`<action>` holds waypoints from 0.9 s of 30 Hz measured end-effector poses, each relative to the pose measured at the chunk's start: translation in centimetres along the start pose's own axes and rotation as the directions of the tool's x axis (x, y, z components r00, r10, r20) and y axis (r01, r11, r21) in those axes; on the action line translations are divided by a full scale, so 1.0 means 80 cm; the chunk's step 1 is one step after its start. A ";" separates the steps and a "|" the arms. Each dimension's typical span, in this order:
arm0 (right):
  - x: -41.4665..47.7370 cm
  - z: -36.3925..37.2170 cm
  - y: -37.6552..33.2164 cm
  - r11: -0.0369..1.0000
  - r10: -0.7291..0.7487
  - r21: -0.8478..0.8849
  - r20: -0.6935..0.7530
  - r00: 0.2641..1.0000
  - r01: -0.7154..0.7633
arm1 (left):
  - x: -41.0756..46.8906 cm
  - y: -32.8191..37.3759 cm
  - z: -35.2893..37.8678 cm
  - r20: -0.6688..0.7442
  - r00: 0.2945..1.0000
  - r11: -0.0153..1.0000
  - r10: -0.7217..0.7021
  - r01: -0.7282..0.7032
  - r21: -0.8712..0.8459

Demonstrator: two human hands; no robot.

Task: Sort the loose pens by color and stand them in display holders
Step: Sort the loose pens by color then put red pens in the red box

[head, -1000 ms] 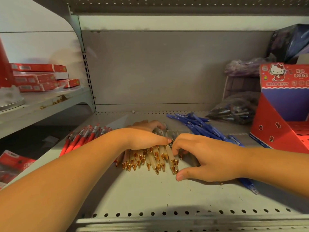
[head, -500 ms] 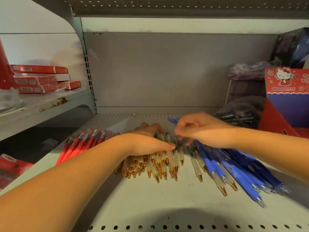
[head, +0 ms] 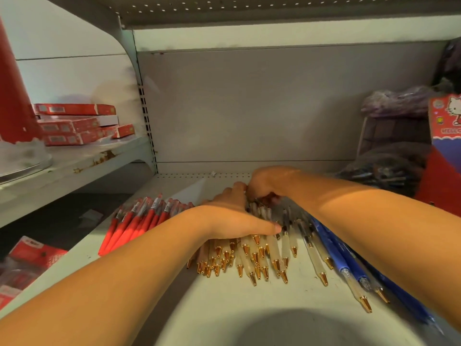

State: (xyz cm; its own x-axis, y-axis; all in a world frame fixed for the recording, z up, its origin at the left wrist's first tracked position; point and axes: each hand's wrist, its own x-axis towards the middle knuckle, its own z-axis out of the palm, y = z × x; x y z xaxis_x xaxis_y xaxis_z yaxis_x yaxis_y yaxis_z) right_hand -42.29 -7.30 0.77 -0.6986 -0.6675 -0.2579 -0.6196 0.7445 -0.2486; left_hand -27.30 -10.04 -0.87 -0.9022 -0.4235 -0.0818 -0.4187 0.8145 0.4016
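A pile of cream pens with gold tips is spread on the shelf, tips turned toward the viewer. The left hand is laid flat over the middle of this pile, fingers stretched out and pressed on the barrels, with the thumb extended across them; nothing is gripped by it. The right hand is placed at the far end of the pile, touching the left fingertips. Its fingers are curled down round the tops of several cream pens, though how many are held cannot be told.

Just left of the pile, a bundle of red pens is laid side by side. Just right of the pile, blue pens are fanned out, partly covered by the right forearm, with a few cream pens mixed among them.

Well to the right of the pile, a red cartoon-printed display holder is stood at the shelf's edge, and a dark bag of pens is seen between the two. Far left of the pile, flat red boxes are stacked on a neighbouring shelf.
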 end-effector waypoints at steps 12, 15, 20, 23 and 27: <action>0.000 -0.034 0.035 0.910 0.021 0.406 -0.241 0.970 0.081 | 0.003 0.002 0.003 0.043 0.999 0.994 0.002 -0.007 0.105; -0.021 -0.048 0.052 0.806 0.029 0.578 -0.254 0.967 0.127 | 0.003 0.003 0.001 0.053 0.999 0.994 -0.004 -0.002 0.111; -0.082 -0.022 0.064 0.793 -0.105 0.609 0.117 0.988 0.012 | 0.001 0.003 0.001 0.050 0.999 0.993 0.000 -0.006 0.122; -0.105 0.000 0.060 0.855 -0.132 0.518 0.179 0.975 0.021 | 0.000 0.004 0.001 0.042 0.999 0.991 0.012 -0.017 0.132; -0.106 0.002 0.067 0.903 -0.083 0.427 0.089 0.993 0.038 | -0.004 0.006 -0.001 0.053 0.998 0.990 0.023 -0.030 0.139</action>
State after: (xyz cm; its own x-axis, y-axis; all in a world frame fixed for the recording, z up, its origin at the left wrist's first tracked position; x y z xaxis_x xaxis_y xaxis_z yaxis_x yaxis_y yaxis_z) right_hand -39.63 2.36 1.52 -0.6100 -0.7259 -0.3179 -0.4333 0.6414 -0.6331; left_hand -27.21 -9.58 -0.58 -0.9159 -0.3829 -0.1205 -0.4014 0.8743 0.2730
